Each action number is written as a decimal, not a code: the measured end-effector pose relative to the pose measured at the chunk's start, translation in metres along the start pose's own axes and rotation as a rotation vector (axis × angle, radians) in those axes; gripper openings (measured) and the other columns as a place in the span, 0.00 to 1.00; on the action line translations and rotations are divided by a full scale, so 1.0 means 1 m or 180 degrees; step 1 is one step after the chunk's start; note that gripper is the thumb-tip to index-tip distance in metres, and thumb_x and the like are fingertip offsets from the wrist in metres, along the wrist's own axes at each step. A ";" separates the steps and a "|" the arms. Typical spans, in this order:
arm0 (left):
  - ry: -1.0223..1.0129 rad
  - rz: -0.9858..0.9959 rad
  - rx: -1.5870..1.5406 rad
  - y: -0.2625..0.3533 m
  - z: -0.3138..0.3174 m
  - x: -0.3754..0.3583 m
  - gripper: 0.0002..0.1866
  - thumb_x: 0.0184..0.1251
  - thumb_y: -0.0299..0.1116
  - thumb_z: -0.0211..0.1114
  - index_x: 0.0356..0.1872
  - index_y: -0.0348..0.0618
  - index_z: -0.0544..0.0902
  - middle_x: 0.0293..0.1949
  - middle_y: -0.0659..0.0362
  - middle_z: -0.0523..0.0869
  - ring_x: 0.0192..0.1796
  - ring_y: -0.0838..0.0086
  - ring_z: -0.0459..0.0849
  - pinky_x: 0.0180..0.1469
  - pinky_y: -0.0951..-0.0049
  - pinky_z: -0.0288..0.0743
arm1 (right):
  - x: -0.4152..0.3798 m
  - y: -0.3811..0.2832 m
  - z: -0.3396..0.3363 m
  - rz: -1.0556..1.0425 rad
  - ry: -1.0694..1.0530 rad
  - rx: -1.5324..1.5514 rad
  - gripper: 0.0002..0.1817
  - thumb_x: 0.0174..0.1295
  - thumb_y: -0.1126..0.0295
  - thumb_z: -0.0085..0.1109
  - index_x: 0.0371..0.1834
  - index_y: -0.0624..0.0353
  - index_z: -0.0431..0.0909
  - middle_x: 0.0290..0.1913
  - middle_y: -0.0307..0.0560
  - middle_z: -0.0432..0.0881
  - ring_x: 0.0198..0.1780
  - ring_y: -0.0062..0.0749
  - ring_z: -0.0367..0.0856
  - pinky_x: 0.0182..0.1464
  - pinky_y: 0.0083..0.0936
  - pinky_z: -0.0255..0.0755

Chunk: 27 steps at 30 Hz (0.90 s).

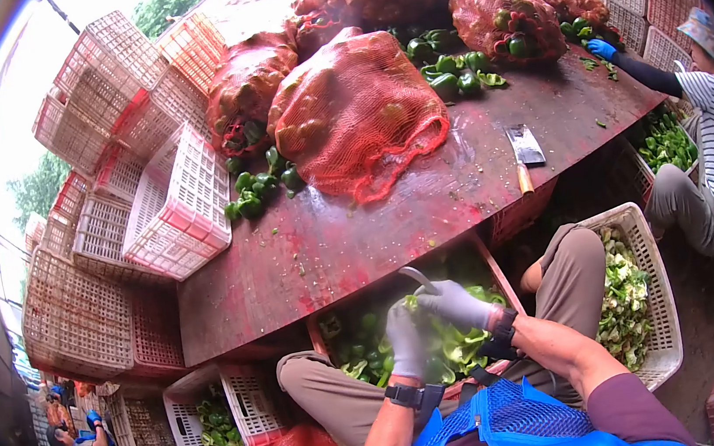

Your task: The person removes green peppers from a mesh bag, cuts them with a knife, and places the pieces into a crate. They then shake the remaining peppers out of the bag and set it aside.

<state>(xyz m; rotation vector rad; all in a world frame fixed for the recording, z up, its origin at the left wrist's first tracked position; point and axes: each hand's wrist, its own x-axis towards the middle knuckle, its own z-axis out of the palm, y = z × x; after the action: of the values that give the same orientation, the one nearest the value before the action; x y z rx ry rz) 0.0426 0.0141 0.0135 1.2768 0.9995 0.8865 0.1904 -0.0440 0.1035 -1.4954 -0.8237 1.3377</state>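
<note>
A green pepper [426, 325] is held in the left hand [406, 341] over the crate [505, 281]; a knife [421, 279] is clasped in the right hand [458, 302], below the counter [332, 235].

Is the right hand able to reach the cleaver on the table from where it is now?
Probably yes. The right hand already holds a small knife over the pepper crate, and bare tabletop lies between it and the cleaver, with nothing blocking.

Single head-worn fisheye view, forward and down, close over the lap and table [392, 219].
</note>
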 end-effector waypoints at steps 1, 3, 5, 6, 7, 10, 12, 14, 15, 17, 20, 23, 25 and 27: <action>0.0138 -0.0124 0.0057 0.002 -0.001 0.006 0.16 0.80 0.39 0.48 0.53 0.41 0.79 0.45 0.59 0.83 0.45 0.75 0.81 0.49 0.71 0.78 | -0.002 -0.004 -0.004 -0.0013 0.0060 0.0040 0.14 0.67 0.61 0.59 0.46 0.59 0.82 0.32 0.37 0.83 0.30 0.19 0.79 0.30 0.21 0.72; 0.0406 0.0654 0.1098 0.024 -0.009 0.014 0.15 0.79 0.38 0.51 0.51 0.38 0.80 0.44 0.58 0.83 0.45 0.74 0.82 0.51 0.70 0.77 | -0.002 -0.009 -0.018 -0.0324 0.0119 0.0218 0.14 0.67 0.61 0.59 0.46 0.60 0.81 0.33 0.35 0.84 0.31 0.17 0.79 0.31 0.20 0.72; 0.0579 0.0696 0.1247 0.040 -0.020 0.021 0.14 0.76 0.35 0.54 0.50 0.36 0.81 0.46 0.53 0.85 0.48 0.67 0.82 0.55 0.66 0.75 | -0.026 -0.040 -0.040 -0.0844 0.0348 -0.0137 0.11 0.67 0.64 0.60 0.46 0.59 0.82 0.33 0.38 0.85 0.33 0.19 0.80 0.35 0.21 0.73; 0.0674 0.0948 0.1663 0.047 -0.027 0.022 0.14 0.75 0.35 0.55 0.50 0.36 0.81 0.47 0.51 0.84 0.49 0.64 0.82 0.55 0.64 0.75 | -0.031 -0.048 -0.059 -0.1525 0.0759 -0.1402 0.11 0.65 0.67 0.62 0.47 0.60 0.81 0.34 0.46 0.85 0.34 0.23 0.82 0.38 0.24 0.76; 0.0769 0.1195 0.2085 0.056 -0.033 0.021 0.14 0.74 0.35 0.55 0.50 0.35 0.80 0.47 0.48 0.84 0.50 0.60 0.83 0.56 0.63 0.74 | -0.043 -0.057 -0.075 -0.1775 0.0994 -0.1493 0.12 0.64 0.68 0.62 0.48 0.60 0.80 0.35 0.52 0.84 0.35 0.27 0.84 0.41 0.26 0.77; 0.0881 0.1363 0.2494 0.060 -0.038 0.024 0.14 0.72 0.35 0.56 0.50 0.36 0.80 0.46 0.46 0.83 0.50 0.52 0.82 0.56 0.59 0.74 | -0.083 -0.079 -0.120 -0.1361 0.1063 -0.0683 0.13 0.65 0.67 0.62 0.48 0.62 0.81 0.38 0.43 0.87 0.29 0.17 0.79 0.32 0.20 0.74; 0.0814 0.1337 0.2577 0.047 -0.032 0.027 0.14 0.71 0.35 0.57 0.49 0.37 0.81 0.46 0.47 0.84 0.50 0.53 0.82 0.54 0.58 0.75 | -0.102 -0.099 -0.127 -0.0726 0.0703 0.0025 0.13 0.65 0.68 0.61 0.50 0.62 0.81 0.39 0.41 0.87 0.25 0.11 0.75 0.27 0.13 0.68; 0.0719 0.1438 0.2663 0.036 -0.022 0.032 0.13 0.70 0.35 0.58 0.49 0.38 0.80 0.45 0.48 0.84 0.49 0.53 0.82 0.52 0.58 0.76 | -0.101 -0.100 -0.109 -0.0357 0.0564 0.0129 0.14 0.65 0.66 0.62 0.50 0.60 0.81 0.38 0.39 0.86 0.28 0.13 0.77 0.30 0.15 0.71; 0.0717 0.1597 0.2690 0.036 -0.017 0.032 0.13 0.70 0.35 0.59 0.48 0.38 0.80 0.44 0.48 0.83 0.47 0.53 0.83 0.51 0.58 0.77 | -0.099 -0.092 -0.099 -0.0406 0.0628 0.0007 0.13 0.65 0.66 0.62 0.50 0.60 0.81 0.38 0.38 0.87 0.30 0.14 0.78 0.31 0.16 0.72; 0.0688 0.1879 0.2875 0.035 -0.013 0.030 0.13 0.68 0.35 0.61 0.48 0.39 0.80 0.44 0.49 0.83 0.45 0.54 0.83 0.48 0.57 0.77 | -0.099 -0.089 -0.100 -0.1097 0.1003 -0.0767 0.13 0.64 0.66 0.62 0.49 0.60 0.81 0.38 0.43 0.87 0.34 0.23 0.83 0.37 0.22 0.77; 0.0418 0.2075 0.3260 0.050 -0.009 0.024 0.17 0.66 0.37 0.63 0.53 0.42 0.79 0.46 0.50 0.82 0.46 0.54 0.82 0.47 0.56 0.76 | -0.109 -0.081 -0.117 -0.2027 0.1814 -0.1747 0.14 0.62 0.69 0.64 0.49 0.61 0.81 0.38 0.52 0.86 0.37 0.32 0.86 0.41 0.27 0.79; -0.0117 0.2111 0.3886 0.048 0.016 0.020 0.24 0.63 0.42 0.65 0.58 0.45 0.76 0.54 0.50 0.79 0.49 0.55 0.81 0.48 0.56 0.75 | -0.139 -0.084 -0.147 -0.2208 0.2675 -0.2437 0.14 0.59 0.73 0.65 0.48 0.62 0.82 0.40 0.52 0.86 0.38 0.38 0.87 0.41 0.29 0.79; -0.0980 0.1885 0.4538 0.010 0.025 0.016 0.32 0.62 0.53 0.64 0.65 0.51 0.74 0.63 0.50 0.73 0.55 0.52 0.77 0.54 0.51 0.69 | -0.160 -0.074 -0.176 -0.2123 0.3192 -0.2740 0.14 0.59 0.75 0.62 0.49 0.62 0.81 0.40 0.52 0.86 0.38 0.40 0.86 0.41 0.31 0.78; -0.1496 0.1377 0.4799 -0.015 0.029 0.009 0.32 0.62 0.56 0.62 0.65 0.52 0.75 0.63 0.49 0.74 0.57 0.51 0.75 0.57 0.48 0.66 | -0.179 -0.057 -0.205 -0.1675 0.3597 -0.2859 0.12 0.60 0.73 0.60 0.47 0.61 0.81 0.39 0.52 0.85 0.37 0.45 0.85 0.41 0.35 0.78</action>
<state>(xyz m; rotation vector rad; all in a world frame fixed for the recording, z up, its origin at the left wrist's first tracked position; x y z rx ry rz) 0.0725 0.0117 -0.0018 2.8658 0.9688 -0.0850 0.3650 -0.2306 0.2135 -2.1018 -0.9382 -0.4245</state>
